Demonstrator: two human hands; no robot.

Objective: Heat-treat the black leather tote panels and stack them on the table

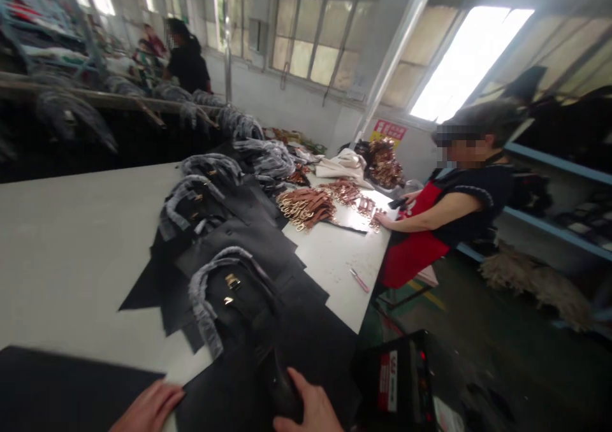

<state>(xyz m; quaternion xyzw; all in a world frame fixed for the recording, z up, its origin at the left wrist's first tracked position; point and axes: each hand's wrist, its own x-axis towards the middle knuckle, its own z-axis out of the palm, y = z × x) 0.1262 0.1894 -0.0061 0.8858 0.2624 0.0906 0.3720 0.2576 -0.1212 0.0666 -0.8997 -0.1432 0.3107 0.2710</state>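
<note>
At the bottom edge, my right hand is closed around a smooth black tool, blurred and dark against the black material under it. My left hand lies low with its fingers stretched out side by side, its thumb hidden. It touches the corner of a black flat sheet, and its fingertips come up to the edge of a black bag panel. On the black pieces ahead rests a bag handle in clear plastic wrap, beside a gold-coloured clasp.
Overlapping black bag pieces run up the white table. Brown straps with gold hooks lie farther off, near small pink-handled snips. A co-worker in a red apron works at the right edge. A black box stands lower right.
</note>
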